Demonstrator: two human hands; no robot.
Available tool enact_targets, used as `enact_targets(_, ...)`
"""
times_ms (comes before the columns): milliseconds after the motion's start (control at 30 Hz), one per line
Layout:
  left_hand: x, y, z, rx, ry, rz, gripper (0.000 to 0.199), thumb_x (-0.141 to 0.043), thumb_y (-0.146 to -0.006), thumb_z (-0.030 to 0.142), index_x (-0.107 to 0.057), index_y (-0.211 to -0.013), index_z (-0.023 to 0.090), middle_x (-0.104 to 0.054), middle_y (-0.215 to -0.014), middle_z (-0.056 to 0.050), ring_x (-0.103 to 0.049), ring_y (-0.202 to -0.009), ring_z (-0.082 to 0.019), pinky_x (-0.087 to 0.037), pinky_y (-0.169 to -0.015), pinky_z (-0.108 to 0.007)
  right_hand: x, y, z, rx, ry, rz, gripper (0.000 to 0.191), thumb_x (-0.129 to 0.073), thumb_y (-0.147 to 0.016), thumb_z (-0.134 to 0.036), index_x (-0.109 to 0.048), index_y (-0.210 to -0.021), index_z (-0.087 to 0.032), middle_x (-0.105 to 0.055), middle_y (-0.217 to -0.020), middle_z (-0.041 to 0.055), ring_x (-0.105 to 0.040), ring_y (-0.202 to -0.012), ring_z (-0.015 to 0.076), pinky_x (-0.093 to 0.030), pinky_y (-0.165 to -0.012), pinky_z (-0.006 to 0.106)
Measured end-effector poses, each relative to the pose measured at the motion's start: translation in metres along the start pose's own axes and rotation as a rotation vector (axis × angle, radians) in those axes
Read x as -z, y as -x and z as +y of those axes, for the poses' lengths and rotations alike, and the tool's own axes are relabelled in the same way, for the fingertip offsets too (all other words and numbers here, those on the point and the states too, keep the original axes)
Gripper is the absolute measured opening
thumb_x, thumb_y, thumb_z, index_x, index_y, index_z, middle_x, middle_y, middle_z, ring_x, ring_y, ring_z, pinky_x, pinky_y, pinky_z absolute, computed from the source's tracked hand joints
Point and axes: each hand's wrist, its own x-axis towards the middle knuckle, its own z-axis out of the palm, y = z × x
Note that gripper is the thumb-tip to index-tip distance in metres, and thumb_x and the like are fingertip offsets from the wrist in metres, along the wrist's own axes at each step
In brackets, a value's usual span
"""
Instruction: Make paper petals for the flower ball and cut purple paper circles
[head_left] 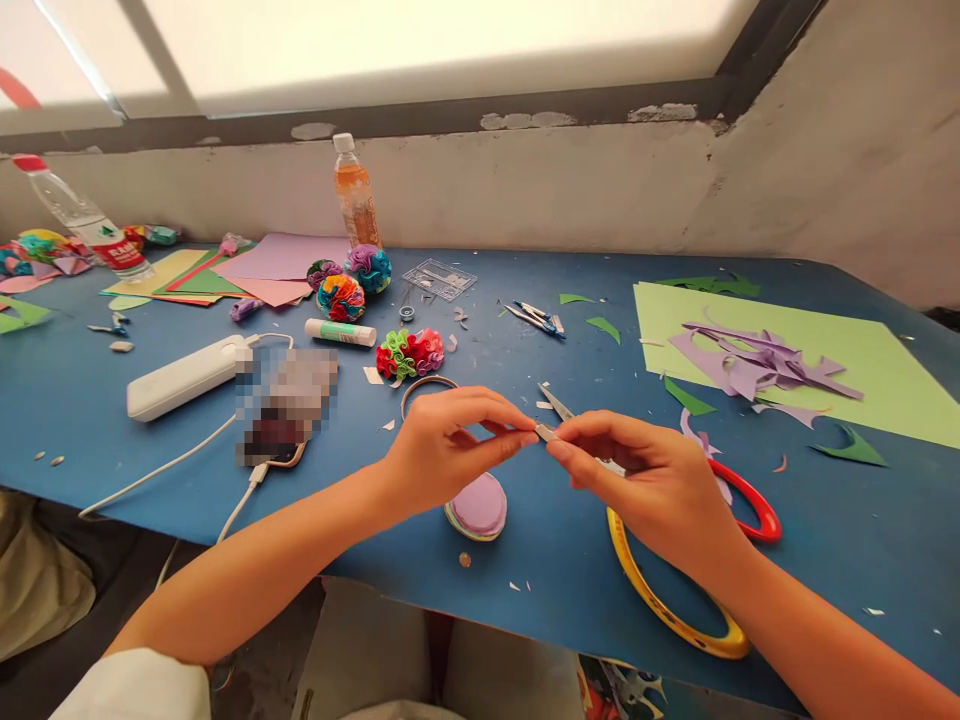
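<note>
Above paper discs (480,505) and half-hidden scissors (637,582), the left hand (448,442) and right hand (654,482) pinch a pale strip (546,433).

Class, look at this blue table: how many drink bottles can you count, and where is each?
2: a red-capped bottle at the far left, and a white-capped bottle of orange liquid near the wall, behind the ruffled paper balls.

Upper left: red-capped water bottle (96,230). Upper centre-left: white-capped amber drink bottle (358,205). Mid-left: white power bank (184,378); just beside it, pixelated, probably a phone (289,408).
</note>
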Motion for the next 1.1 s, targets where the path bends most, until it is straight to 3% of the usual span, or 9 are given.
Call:
enact_targets(67, -0.002, 0.003, -0.002, -0.182, -0.151, 0.030, 0.008, -0.069, -0.077, 0.012, -0.075, -0.082, 0.014, -0.073, -0.080, -0.004, -0.065, -0.066, -0.006, -0.054, -0.050, -0.008, -0.001, 0.001, 0.001, -0.013, 0.043, 0.008, 0.021, -0.067, -0.080, -0.042, -0.071, -0.076, -0.022, -0.066, -0.062, -0.0001, -0.052, -0.045, 0.0089, -0.046, -0.043, 0.021)
enact_targets(133, -0.003, 0.005, -0.004, -0.263, -0.237, 0.024, 0.009, -0.067, -0.078, 0.011, -0.075, -0.083, 0.013, -0.074, -0.082, -0.005, -0.065, -0.064, -0.005, -0.055, -0.052, -0.007, -0.003, 0.002, 0.002, -0.004, 0.092, 0.004, 0.021, -0.065, -0.081, -0.041, -0.072, -0.078, -0.021, -0.069, -0.067, 0.0014, -0.055, -0.048, 0.0103, -0.048, -0.045, 0.022)
enact_targets(433, 0.000, 0.003, -0.003, -0.259, -0.363, -0.073, 0.011, -0.063, -0.080, 0.009, -0.073, -0.078, 0.009, -0.072, -0.074, -0.006, -0.063, -0.058, -0.006, -0.055, -0.052, -0.009, -0.003, 0.002, 0.008, 0.264, 0.258, -0.045, 0.010, -0.060, -0.086, -0.024, -0.068, -0.080, -0.022, -0.068, -0.067, -0.0014, -0.059, -0.055, 0.0093, -0.048, -0.053, 0.019)
enact_targets(700, 0.003, 0.003, -0.009, -0.424, -0.566, -0.089, 0.012, -0.061, -0.079, 0.010, -0.073, -0.075, 0.009, -0.072, -0.071, -0.006, -0.062, -0.055, -0.008, -0.056, -0.056, -0.015, -0.007, 0.004, 0.017, 0.401, 0.417, -0.082, 0.013, -0.053, -0.091, -0.020, -0.065, -0.085, -0.019, -0.065, -0.067, -0.0004, -0.056, -0.057, 0.0084, -0.047, -0.056, 0.019)
enact_targets(867, 0.005, 0.001, -0.007, -0.372, -0.540, -0.142, 0.014, -0.060, -0.080, 0.011, -0.072, -0.074, 0.011, -0.072, -0.071, -0.004, -0.061, -0.054, -0.006, -0.055, -0.055, -0.013, -0.005, 0.003, 0.016, 0.368, 0.396, -0.113, 0.015, -0.052, -0.091, -0.023, -0.065, -0.084, -0.019, -0.065, -0.067, -0.0005, -0.056, -0.057, 0.0089, -0.046, -0.056, 0.019)
enact_targets(1100, 0.009, -0.004, 0.002, -0.141, -0.421, -0.226, 0.015, -0.057, -0.079, 0.010, -0.071, -0.075, 0.013, -0.070, -0.070, -0.003, -0.060, -0.058, -0.006, -0.050, -0.048, -0.009, -0.003, 0.001, 0.009, 0.201, 0.311, -0.173, 0.021, -0.052, -0.091, -0.034, -0.066, -0.081, -0.021, -0.065, -0.066, 0.0004, -0.055, -0.056, 0.0111, -0.045, -0.053, 0.022)
